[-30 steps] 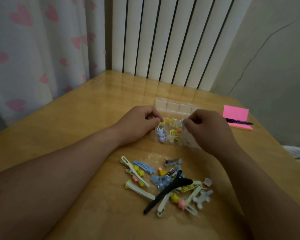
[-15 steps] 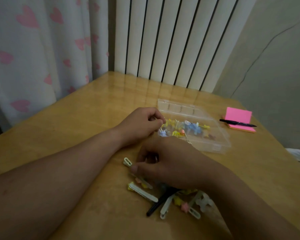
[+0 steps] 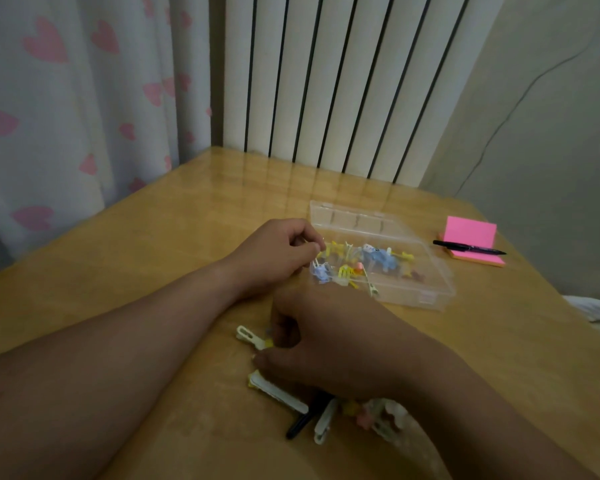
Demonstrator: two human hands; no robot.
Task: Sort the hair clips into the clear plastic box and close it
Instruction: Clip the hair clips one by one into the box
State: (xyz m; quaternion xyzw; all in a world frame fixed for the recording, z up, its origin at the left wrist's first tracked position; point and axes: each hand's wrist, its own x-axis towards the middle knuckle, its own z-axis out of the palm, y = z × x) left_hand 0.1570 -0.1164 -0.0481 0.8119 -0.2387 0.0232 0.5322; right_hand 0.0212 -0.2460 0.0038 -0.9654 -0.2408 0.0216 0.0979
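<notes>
Head view: my right hand (image 3: pixel 333 344) curls over the clips (image 3: pixel 278 393), hold not visible, and may drag several; left hand (image 3: pixel 278 258) pinches the box (image 3: pixel 413 296).

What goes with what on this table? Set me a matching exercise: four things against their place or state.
Things:
1. clear plastic box
2. black pen
3. left hand
4. right hand

Place or state:
A. lying across the pink sticky notes
B. down on the loose hair clips
C. lid open, clips inside
D. at the box's near-left corner

Pairs: 1-C, 2-A, 3-D, 4-B
</notes>
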